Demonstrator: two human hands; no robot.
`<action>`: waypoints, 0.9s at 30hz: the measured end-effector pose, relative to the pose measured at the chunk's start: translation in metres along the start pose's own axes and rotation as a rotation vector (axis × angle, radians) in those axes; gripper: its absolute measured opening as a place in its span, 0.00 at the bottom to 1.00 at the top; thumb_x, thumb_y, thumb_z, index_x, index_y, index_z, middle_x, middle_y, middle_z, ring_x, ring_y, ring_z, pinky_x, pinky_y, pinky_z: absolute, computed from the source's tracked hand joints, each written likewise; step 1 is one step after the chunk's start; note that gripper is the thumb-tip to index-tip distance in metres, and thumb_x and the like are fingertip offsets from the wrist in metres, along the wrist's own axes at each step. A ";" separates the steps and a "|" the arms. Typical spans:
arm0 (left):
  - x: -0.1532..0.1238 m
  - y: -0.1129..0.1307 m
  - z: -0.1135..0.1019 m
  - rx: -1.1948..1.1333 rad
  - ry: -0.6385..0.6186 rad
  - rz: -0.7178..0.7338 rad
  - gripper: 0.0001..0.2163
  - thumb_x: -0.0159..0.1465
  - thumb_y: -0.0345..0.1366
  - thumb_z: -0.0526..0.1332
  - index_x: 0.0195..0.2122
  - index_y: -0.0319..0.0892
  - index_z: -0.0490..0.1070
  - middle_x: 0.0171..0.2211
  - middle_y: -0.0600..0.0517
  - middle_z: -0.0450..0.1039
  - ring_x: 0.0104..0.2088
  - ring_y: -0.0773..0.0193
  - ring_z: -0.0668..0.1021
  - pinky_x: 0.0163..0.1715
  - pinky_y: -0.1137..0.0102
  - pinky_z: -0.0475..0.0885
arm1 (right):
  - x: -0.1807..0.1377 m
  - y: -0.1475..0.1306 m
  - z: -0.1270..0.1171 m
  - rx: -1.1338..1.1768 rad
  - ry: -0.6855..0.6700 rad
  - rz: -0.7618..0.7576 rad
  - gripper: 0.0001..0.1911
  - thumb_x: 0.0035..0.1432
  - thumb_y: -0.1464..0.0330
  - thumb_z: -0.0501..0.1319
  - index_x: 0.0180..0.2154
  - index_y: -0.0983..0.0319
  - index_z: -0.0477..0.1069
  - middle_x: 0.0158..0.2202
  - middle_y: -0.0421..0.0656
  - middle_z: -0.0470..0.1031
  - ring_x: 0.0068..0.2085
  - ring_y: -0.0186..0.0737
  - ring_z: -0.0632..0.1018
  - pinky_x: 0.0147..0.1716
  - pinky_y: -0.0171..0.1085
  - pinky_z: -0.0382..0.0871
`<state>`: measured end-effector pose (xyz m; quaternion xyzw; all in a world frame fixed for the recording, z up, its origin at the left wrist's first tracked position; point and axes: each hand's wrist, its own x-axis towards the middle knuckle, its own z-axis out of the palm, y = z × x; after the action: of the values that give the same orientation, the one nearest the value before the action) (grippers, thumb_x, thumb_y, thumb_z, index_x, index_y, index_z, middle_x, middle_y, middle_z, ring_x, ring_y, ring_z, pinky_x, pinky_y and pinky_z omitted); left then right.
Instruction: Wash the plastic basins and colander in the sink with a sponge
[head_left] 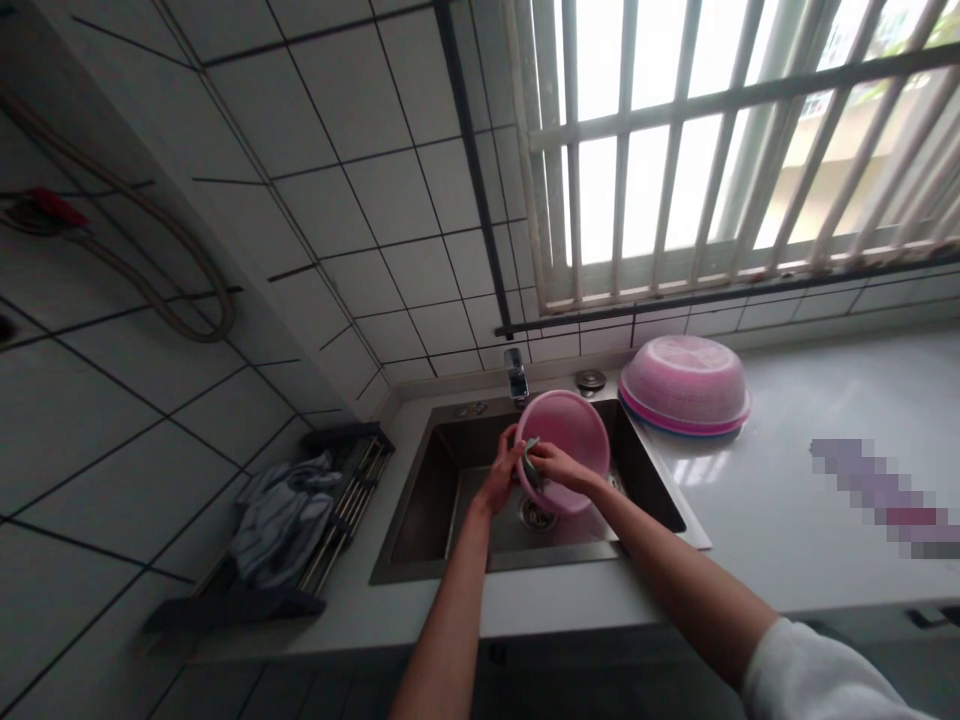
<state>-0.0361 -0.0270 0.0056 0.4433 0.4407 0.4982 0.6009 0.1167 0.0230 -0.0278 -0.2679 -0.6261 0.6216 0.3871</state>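
Count: one drying rack (pixel 330 540), one sink (pixel 420 500), two pink vessels, two hands. At far left the rack sits on the surface (pixel 787 500) beside the sink and holds one crumpled grey cloth (pixel 281 515). Inside the sink, above the drain (pixel 536 513), the pink basin (pixel 577 435) is tilted on edge below the tap (pixel 516 375). The left hand (pixel 501 472) has its grip closed on the basin's left rim. The right hand (pixel 561 466) grips a green pad (pixel 531 456) pressed against the basin. Further right, one pink colander (pixel 684 385) lies inverted on the surface, well apart from both hands.
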 end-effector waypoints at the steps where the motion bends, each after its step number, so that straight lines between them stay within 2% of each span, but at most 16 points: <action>1: 0.000 0.000 0.002 -0.013 -0.048 0.015 0.34 0.64 0.54 0.67 0.68 0.54 0.60 0.56 0.47 0.77 0.51 0.54 0.81 0.54 0.58 0.74 | 0.002 -0.001 -0.006 0.019 0.064 -0.009 0.12 0.53 0.58 0.65 0.33 0.61 0.74 0.32 0.42 0.75 0.32 0.38 0.71 0.31 0.35 0.66; 3: 0.000 -0.001 0.008 -0.054 -0.131 0.046 0.30 0.66 0.52 0.66 0.67 0.49 0.65 0.62 0.45 0.74 0.59 0.51 0.77 0.61 0.57 0.70 | 0.005 -0.004 -0.021 0.082 0.268 -0.035 0.14 0.53 0.56 0.64 0.34 0.60 0.73 0.32 0.42 0.75 0.31 0.39 0.71 0.31 0.36 0.66; 5: 0.000 -0.001 0.011 -0.091 -0.177 0.054 0.29 0.67 0.49 0.65 0.67 0.46 0.66 0.63 0.44 0.72 0.62 0.49 0.74 0.64 0.56 0.67 | 0.008 -0.010 -0.037 0.135 0.473 -0.047 0.16 0.53 0.54 0.63 0.36 0.60 0.72 0.32 0.41 0.75 0.31 0.39 0.71 0.30 0.36 0.66; 7: 0.000 -0.001 0.012 -0.105 -0.198 0.048 0.29 0.67 0.47 0.65 0.68 0.47 0.65 0.63 0.45 0.72 0.61 0.49 0.75 0.64 0.55 0.66 | 0.009 -0.014 -0.044 0.134 0.574 -0.064 0.18 0.54 0.52 0.62 0.37 0.60 0.71 0.33 0.42 0.76 0.31 0.39 0.71 0.30 0.36 0.67; 8: 0.000 -0.001 0.011 -0.103 -0.200 0.049 0.29 0.67 0.46 0.65 0.69 0.48 0.64 0.63 0.46 0.73 0.61 0.49 0.75 0.64 0.55 0.66 | 0.007 -0.015 -0.043 0.107 0.548 -0.078 0.18 0.54 0.52 0.62 0.37 0.60 0.72 0.34 0.42 0.76 0.32 0.40 0.72 0.31 0.36 0.67; 9: 0.000 -0.002 0.009 -0.100 -0.188 0.054 0.29 0.67 0.45 0.66 0.68 0.48 0.65 0.63 0.46 0.74 0.61 0.49 0.75 0.64 0.55 0.66 | 0.005 -0.016 -0.039 0.068 0.468 -0.086 0.17 0.54 0.53 0.63 0.37 0.61 0.73 0.34 0.43 0.77 0.33 0.40 0.72 0.32 0.36 0.68; 13: 0.005 -0.006 -0.001 -0.081 -0.028 0.016 0.28 0.64 0.52 0.67 0.60 0.39 0.74 0.52 0.44 0.81 0.58 0.48 0.78 0.63 0.56 0.67 | -0.005 -0.011 -0.003 -0.083 -0.063 -0.020 0.11 0.54 0.59 0.66 0.31 0.62 0.74 0.30 0.41 0.75 0.30 0.37 0.71 0.29 0.34 0.66; 14: 0.007 -0.007 -0.003 -0.073 0.012 -0.010 0.29 0.63 0.54 0.67 0.57 0.37 0.76 0.49 0.43 0.82 0.56 0.47 0.79 0.63 0.56 0.67 | -0.007 -0.009 0.005 -0.094 -0.126 -0.001 0.11 0.54 0.60 0.66 0.30 0.62 0.74 0.29 0.40 0.75 0.29 0.36 0.71 0.28 0.33 0.65; 16: 0.009 -0.009 -0.005 -0.050 0.051 -0.029 0.29 0.62 0.56 0.66 0.55 0.37 0.77 0.48 0.43 0.83 0.56 0.47 0.79 0.62 0.55 0.68 | -0.006 -0.006 0.013 -0.079 -0.128 0.014 0.10 0.54 0.61 0.65 0.31 0.62 0.74 0.28 0.40 0.74 0.28 0.35 0.70 0.27 0.32 0.64; 19: 0.010 -0.008 -0.002 0.012 0.062 0.053 0.30 0.62 0.55 0.67 0.58 0.38 0.76 0.54 0.43 0.80 0.61 0.46 0.76 0.65 0.55 0.65 | 0.000 -0.007 0.000 0.010 0.085 -0.010 0.11 0.56 0.59 0.63 0.33 0.61 0.74 0.29 0.41 0.75 0.28 0.37 0.72 0.27 0.34 0.66; 22: 0.008 -0.004 0.007 0.048 0.024 0.124 0.32 0.63 0.55 0.66 0.62 0.39 0.74 0.62 0.42 0.75 0.65 0.44 0.72 0.67 0.54 0.63 | 0.008 -0.011 -0.031 0.097 0.480 -0.019 0.15 0.56 0.55 0.59 0.36 0.60 0.72 0.32 0.43 0.77 0.31 0.41 0.75 0.31 0.37 0.70; 24: 0.007 -0.001 0.012 0.066 0.007 0.145 0.32 0.64 0.55 0.65 0.63 0.39 0.72 0.65 0.43 0.72 0.67 0.44 0.70 0.68 0.54 0.62 | 0.010 -0.012 -0.048 0.091 0.721 0.059 0.16 0.56 0.56 0.56 0.37 0.61 0.72 0.34 0.45 0.78 0.34 0.44 0.76 0.33 0.38 0.71; 26: 0.004 0.002 0.015 0.094 0.015 0.148 0.31 0.65 0.54 0.65 0.64 0.40 0.72 0.65 0.43 0.72 0.68 0.44 0.69 0.68 0.54 0.61 | 0.010 -0.014 -0.053 0.061 0.799 0.052 0.16 0.55 0.57 0.56 0.38 0.61 0.72 0.38 0.47 0.79 0.37 0.45 0.77 0.37 0.38 0.73; 27: 0.003 0.003 0.014 0.106 0.017 0.142 0.31 0.65 0.54 0.65 0.63 0.40 0.72 0.64 0.42 0.72 0.67 0.44 0.70 0.68 0.54 0.61 | 0.010 -0.014 -0.050 0.037 0.753 0.014 0.15 0.55 0.58 0.57 0.39 0.61 0.72 0.40 0.48 0.80 0.39 0.45 0.77 0.38 0.38 0.73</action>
<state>-0.0222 -0.0249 0.0111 0.5004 0.4391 0.5194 0.5358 0.1544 0.0587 -0.0166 -0.4751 -0.4267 0.4933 0.5906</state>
